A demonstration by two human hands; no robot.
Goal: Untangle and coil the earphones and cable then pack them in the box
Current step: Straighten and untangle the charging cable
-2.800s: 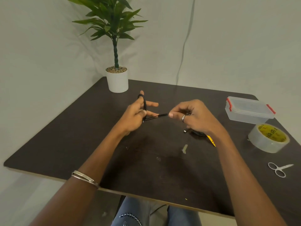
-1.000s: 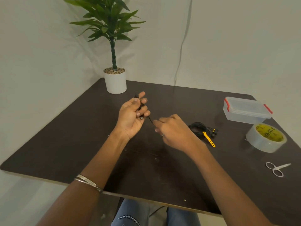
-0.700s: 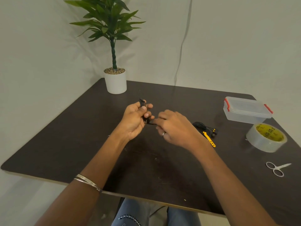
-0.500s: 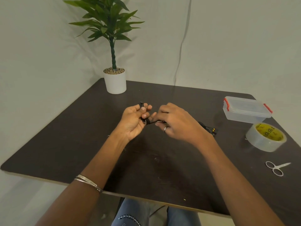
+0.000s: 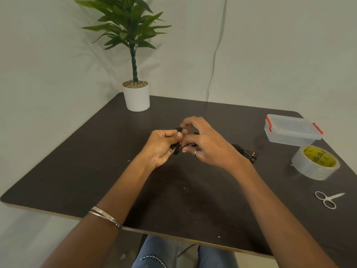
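Coiling step: the left hand [image 5: 164, 146] is gripping a small coil of black cable [image 5: 178, 140] above the bench [image 5: 81, 171] centre, while the right hand [image 5: 204, 144], fingers curled, is pinching and apparently wrapping its free end. The earphones [image 5: 245, 151] are lying at 3 o'clock. Next: open the lidded plastic box [image 5: 291, 130] at 2 o'clock. The tape roll [image 5: 314, 162] print is illegible.

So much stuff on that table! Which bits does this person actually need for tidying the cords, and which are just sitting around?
Needed for the job:
- black cable, gripped by the left hand and worked by the right hand
- earphones, on the table behind the right wrist
- clear box with red clips, lid on

Just lying about:
- potted plant
- tape roll
- small scissors
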